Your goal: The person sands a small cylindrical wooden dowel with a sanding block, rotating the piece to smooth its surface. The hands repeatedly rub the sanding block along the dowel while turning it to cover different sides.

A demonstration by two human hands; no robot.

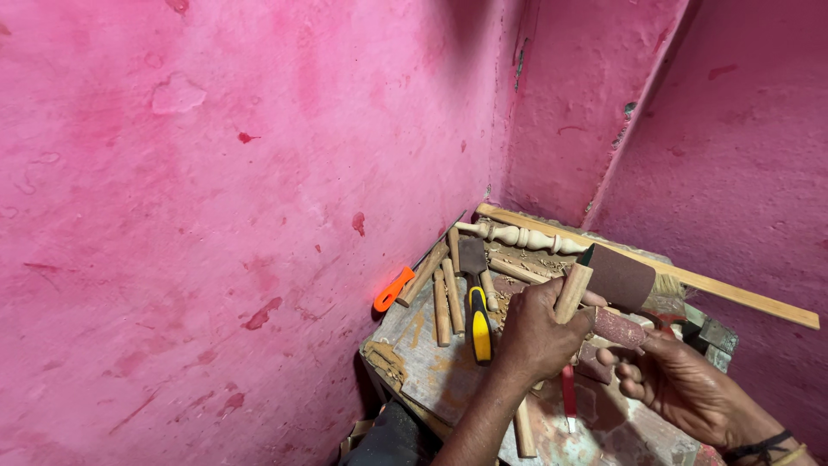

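Left hand (536,332) grips a short wooden dowel (572,293), upright, above the bench (423,362). Right hand (681,380) pinches a strip of reddish sandpaper (617,326) against the dowel's lower part. Loose dowels (444,298), a yellow-handled chisel (476,302) and a turned spindle (522,236) lie behind.

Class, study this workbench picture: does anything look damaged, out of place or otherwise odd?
The pink wall is scuffed, with chipped plaster patches and darker red blotches. Wood shavings litter the bench around scattered dowels. The left hand holds a dowel; the right hand holds sandpaper.
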